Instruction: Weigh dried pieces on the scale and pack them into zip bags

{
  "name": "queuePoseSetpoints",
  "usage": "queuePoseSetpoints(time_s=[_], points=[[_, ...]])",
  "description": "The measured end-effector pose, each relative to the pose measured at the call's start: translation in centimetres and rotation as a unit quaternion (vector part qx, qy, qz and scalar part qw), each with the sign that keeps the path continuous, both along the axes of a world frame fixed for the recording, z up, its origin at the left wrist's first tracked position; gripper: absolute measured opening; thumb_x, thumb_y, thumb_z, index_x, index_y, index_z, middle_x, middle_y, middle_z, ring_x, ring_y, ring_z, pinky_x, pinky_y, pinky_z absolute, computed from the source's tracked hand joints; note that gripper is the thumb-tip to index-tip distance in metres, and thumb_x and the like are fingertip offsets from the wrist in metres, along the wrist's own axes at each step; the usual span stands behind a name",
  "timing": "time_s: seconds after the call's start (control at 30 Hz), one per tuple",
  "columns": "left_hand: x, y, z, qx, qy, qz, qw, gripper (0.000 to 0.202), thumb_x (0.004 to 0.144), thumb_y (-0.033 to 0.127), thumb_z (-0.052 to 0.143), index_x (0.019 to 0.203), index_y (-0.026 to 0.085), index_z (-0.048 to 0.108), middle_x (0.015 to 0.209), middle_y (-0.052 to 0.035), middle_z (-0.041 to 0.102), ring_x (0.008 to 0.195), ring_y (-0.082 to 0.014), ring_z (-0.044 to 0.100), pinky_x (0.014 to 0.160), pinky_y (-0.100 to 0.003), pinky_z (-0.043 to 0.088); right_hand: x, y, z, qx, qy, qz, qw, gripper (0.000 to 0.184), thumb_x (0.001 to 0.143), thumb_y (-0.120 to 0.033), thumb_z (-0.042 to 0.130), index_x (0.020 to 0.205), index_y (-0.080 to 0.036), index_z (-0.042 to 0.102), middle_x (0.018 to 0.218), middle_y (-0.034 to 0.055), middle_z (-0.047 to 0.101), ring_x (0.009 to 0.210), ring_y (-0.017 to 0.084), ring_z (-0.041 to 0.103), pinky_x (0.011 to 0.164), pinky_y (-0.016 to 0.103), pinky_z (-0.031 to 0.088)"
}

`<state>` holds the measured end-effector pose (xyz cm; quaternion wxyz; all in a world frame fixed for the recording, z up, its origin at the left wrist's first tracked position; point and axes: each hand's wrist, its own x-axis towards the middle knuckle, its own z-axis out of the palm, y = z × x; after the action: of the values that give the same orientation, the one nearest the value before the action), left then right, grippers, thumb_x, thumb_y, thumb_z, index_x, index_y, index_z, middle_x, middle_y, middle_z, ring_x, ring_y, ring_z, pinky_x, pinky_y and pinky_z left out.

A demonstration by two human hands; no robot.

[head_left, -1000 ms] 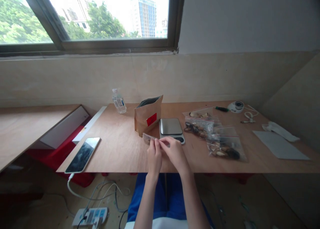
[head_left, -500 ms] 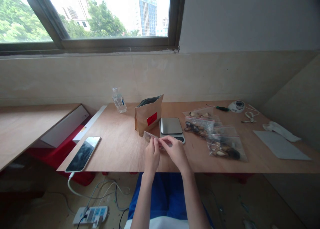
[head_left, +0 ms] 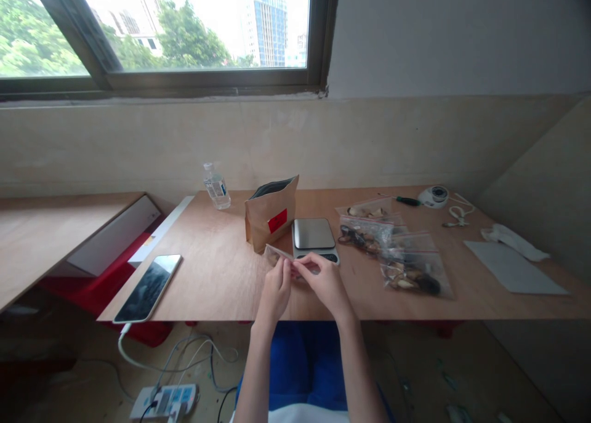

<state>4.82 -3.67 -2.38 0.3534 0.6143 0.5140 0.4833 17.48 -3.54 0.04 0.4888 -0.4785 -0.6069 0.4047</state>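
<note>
Baggie [head_left: 276, 253], small and clear, is pinched between my two hands low over the near part of the table [head_left: 217, 275], just in front of the scale [head_left: 314, 234]. My left hand [head_left: 276, 289] has thumb and fingers closed on the baggie's top edge. My right hand [head_left: 325, 281] is closed on the same edge just beside it, so the fingertips of both hands nearly meet. What is inside it is too blurred for me to tell. Behind my left hand stands a brown pouch [head_left: 270, 217] with a red label, its top open, touching or almost touching the left side of the scale. Right of the scale lie zip bags [head_left: 410, 275] with dark and pale pieces in them, overlapping one another. Beyond them, near the wall, are a screwdriver [head_left: 399, 199] and a round white gadget [head_left: 434, 195], and a pale sheet [head_left: 512, 269] lies flat at the far right. A bottle [head_left: 216, 189] stands upright at the back left of the table, well apart from the pouch. A phone [head_left: 148, 279] lies at the left corner, screen up, its cable dropping toward a power strip [head_left: 164, 401] on the floor.
</note>
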Motion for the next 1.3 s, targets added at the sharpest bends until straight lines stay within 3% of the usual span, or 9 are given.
queuePoseSetpoints(time_s=[0.17, 0.3, 0.5, 0.57, 0.67, 0.77, 0.93, 1.1, 1.3], points=[[0.0, 0.1, -0.2, 0.028, 0.012, -0.003, 1.000, 0.027, 0.087, 0.035, 0.039, 0.079, 0.021, 0.059, 0.070, -0.0029, 0.066, 0.065, -0.0174, 0.062, 0.059, -0.026, 0.045, 0.2, -0.1, 0.2, 0.014, -0.019, -0.003, 1.000, 0.017, 0.082, -0.032, 0.054, 0.077, -0.018, 0.063, 0.076, 0.0048, 0.069, 0.068, 0.017, 0.066, 0.065, 0.027, 0.054], [0.6, -0.2, -0.2, 0.062, 0.085, 0.083, 0.991, 0.028, 0.085, 0.031, 0.042, 0.064, 0.020, 0.056, 0.057, -0.0006, 0.063, 0.051, -0.0128, 0.057, 0.053, -0.023, 0.042, -0.2, 0.6, 0.4, 0.092, -0.070, -0.048, 0.992, 0.011, 0.079, -0.025, 0.054, 0.075, -0.018, 0.061, 0.081, 0.0041, 0.067, 0.068, 0.015, 0.062, 0.067, 0.026, 0.050], [0.6, -1.3, 0.0, 0.057, 0.107, 0.112, 0.986, 0.033, 0.083, 0.027, 0.043, 0.052, 0.020, 0.050, 0.043, 0.0034, 0.052, 0.041, -0.0088, 0.045, 0.048, -0.020, 0.036, 1.6, 4.0, 1.1, 0.119, -0.055, -0.241, 0.962, 0.016, 0.080, -0.032, 0.053, 0.076, -0.017, 0.058, 0.068, 0.0025, 0.064, 0.059, 0.014, 0.058, 0.060, 0.026, 0.047], [0.6, -1.4, -0.1, 0.048, 0.069, 0.088, 0.993, 0.035, 0.085, 0.031, 0.043, 0.053, 0.019, 0.051, 0.048, 0.0019, 0.054, 0.046, -0.0100, 0.048, 0.050, -0.021, 0.037, 2.3, 4.7, 2.1, 0.125, -0.035, -0.252, 0.959, 0.019, 0.080, -0.036, 0.053, 0.077, -0.018, 0.057, 0.069, 0.0033, 0.065, 0.060, 0.015, 0.059, 0.061, 0.026, 0.047], [1.3, -0.8, -0.5, 0.061, -0.090, 0.092, 0.990, 0.037, 0.089, 0.036, 0.034, 0.065, 0.019, 0.057, 0.068, -0.0021, 0.062, 0.070, -0.0142, 0.059, 0.067, -0.024, 0.045, 2.6, 5.0, 4.1, 0.126, -0.014, -0.189, 0.974, 0.021, 0.081, -0.039, 0.053, 0.079, -0.018, 0.057, 0.076, 0.0049, 0.067, 0.064, 0.015, 0.061, 0.061, 0.026, 0.048], [2.6, 0.2, -1.3, 0.055, -0.272, 0.123, 0.953, 0.036, 0.090, 0.041, 0.030, 0.097, 0.020, 0.058, 0.102, -0.0067, 0.063, 0.097, -0.0177, 0.059, 0.085, -0.031, 0.044, 2.1, 5.1, 5.2, 0.108, 0.019, -0.110, 0.988, 0.022, 0.081, -0.040, 0.054, 0.079, -0.018, 0.056, 0.080, 0.0058, 0.068, 0.059, 0.013, 0.060, 0.056, 0.024, 0.048], [4.2, 1.9, -2.6, -0.072, -0.426, 0.055, 0.900, 0.055, 0.087, 0.059, 0.024, 0.128, 0.027, 0.043, 0.130, -0.0091, 0.051, 0.113, -0.0215, 0.054, 0.082, -0.035, 0.048, 1.3, 6.5, 4.1, 0.050, 0.021, -0.009, 0.998, 0.023, 0.081, -0.040, 0.053, 0.079, -0.017, 0.056, 0.077, 0.0039, 0.068, 0.052, 0.011, 0.058, 0.051, 0.023, 0.048], [4.5, 2.6, -3.2, -0.133, -0.456, 0.067, 0.877, 0.062, 0.084, 0.063, 0.026, 0.127, 0.024, 0.048, 0.114, -0.0098, 0.063, 0.098, -0.0223, 0.062, 0.067, -0.030, 0.052, 0.8, 5.5, 4.4, 0.127, -0.057, -0.062, 0.988, 0.021, 0.081, -0.032, 0.054, 0.096, -0.018, 0.059, 0.097, 0.0066, 0.064, 0.077, 0.015, 0.060, 0.068, 0.026, 0.050], [4.0, 3.5, -5.0, -0.093, -0.381, 0.131, 0.910, 0.063, 0.085, 0.063, 0.023, 0.126, 0.022, 0.049, 0.114, -0.0084, 0.064, 0.102, -0.0213, 0.061, 0.073, -0.030, 0.053, -0.1, 3.4, 6.0, 0.126, -0.156, 0.148, 0.968, 0.023, 0.087, -0.014, 0.037, 0.093, -0.020, 0.058, 0.094, 0.0034, 0.061, 0.087, 0.014, 0.058, 0.078, 0.026, 0.046]])
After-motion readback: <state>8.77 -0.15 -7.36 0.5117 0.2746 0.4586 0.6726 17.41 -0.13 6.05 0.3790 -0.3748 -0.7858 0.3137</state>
